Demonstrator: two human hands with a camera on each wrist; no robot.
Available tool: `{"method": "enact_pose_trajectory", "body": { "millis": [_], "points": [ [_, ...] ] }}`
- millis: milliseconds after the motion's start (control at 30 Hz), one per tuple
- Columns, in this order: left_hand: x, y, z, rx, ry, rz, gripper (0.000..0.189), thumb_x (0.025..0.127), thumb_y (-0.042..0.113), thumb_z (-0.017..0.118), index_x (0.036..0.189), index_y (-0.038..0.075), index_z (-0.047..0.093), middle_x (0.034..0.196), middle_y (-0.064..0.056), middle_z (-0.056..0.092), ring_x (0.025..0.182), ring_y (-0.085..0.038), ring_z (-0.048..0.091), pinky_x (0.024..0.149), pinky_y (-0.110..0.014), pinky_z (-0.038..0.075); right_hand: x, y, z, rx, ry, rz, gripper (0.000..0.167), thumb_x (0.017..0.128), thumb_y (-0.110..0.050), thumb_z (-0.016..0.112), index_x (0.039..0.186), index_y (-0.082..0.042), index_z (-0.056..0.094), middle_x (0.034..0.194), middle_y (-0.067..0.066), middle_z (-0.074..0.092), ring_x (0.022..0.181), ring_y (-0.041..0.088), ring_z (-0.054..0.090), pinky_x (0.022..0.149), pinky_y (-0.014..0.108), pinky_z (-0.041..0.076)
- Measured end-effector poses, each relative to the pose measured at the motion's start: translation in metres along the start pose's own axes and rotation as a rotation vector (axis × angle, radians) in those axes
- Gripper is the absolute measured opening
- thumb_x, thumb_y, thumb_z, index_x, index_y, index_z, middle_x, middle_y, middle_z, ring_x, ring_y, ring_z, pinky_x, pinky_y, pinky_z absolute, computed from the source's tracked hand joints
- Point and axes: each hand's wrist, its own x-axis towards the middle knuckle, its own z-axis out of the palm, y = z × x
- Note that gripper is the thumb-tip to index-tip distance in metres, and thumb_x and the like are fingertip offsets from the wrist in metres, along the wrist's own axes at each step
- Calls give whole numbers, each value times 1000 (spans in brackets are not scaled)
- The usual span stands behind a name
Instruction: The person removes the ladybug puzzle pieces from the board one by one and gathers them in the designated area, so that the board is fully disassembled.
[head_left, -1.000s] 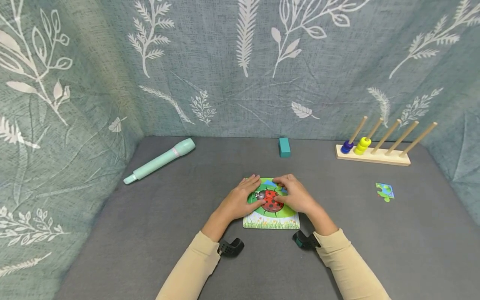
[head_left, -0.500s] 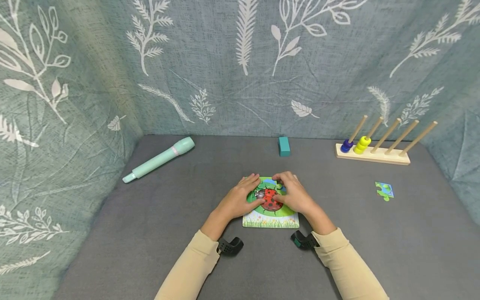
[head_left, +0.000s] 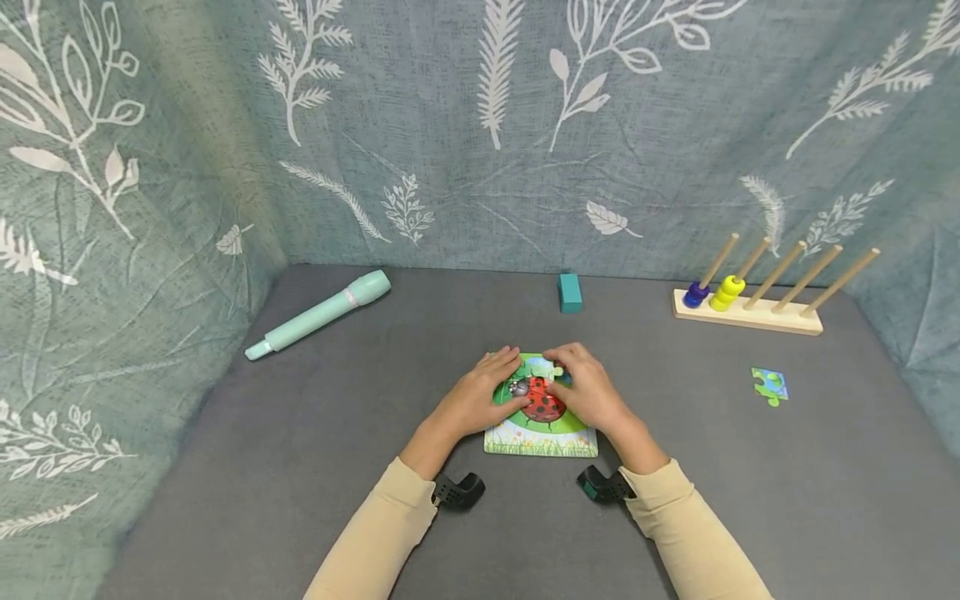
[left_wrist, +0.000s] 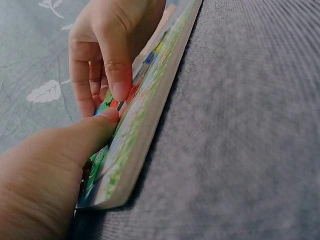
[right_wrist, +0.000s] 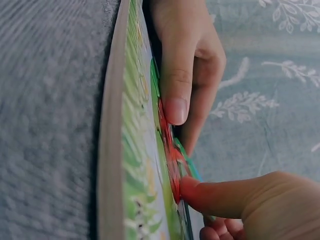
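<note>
A ladybug jigsaw puzzle (head_left: 540, 443) in a flat tray board lies on the grey table in front of me. My left hand (head_left: 480, 398) rests on its left side, fingers extended over the upper left edge and thumb lying on the ladybug. With thumb and fingers, my right hand (head_left: 592, 393) pinches a puzzle piece (head_left: 549, 370) at the upper part of the picture. The right wrist view shows that piece (right_wrist: 186, 154) tilted up from the board, its green-blue edge standing proud near the left thumb. My right fingers partly hide it.
A loose puzzle piece (head_left: 770, 386) lies to the right. Behind it stands a wooden peg stacker (head_left: 776, 317) with blue and yellow beads on two pegs. A teal block (head_left: 570, 293) sits at the back, and a mint folding umbrella (head_left: 318, 321) lies at the left.
The piece under my right fingers has tipped up, and a dark blue patch now shows beside it. My left hand stays in place on the board.
</note>
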Motion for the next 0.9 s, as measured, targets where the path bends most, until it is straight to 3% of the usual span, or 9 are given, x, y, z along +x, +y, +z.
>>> {"method": "enact_pose_trajectory", "body": {
  "millis": [467,700,900],
  "points": [
    [2,0,0,-26,-31,-36,68,90,38,65,144,3,41,151,-12,35,142,-24,29,121,-38,21,0,15,-29,117,16,61,43,85,-9,71,126,-3,59,122,16,53,108,32,53,91,48,49],
    [2,1,1,-26,-25,-34,68,89,36,65,143,3,41,151,-12,35,142,-25,29,121,-39,21,-5,32,-50,96,26,74,41,87,-7,67,128,-2,58,124,17,53,110,33,52,96,50,46],
    [1,3,-1,-17,-27,-39,67,90,36,65,143,3,41,151,-12,35,142,-25,29,121,-38,20,-20,55,-74,45,70,97,42,87,-5,66,128,-1,57,124,18,53,108,34,52,93,52,45]
  ]
}}
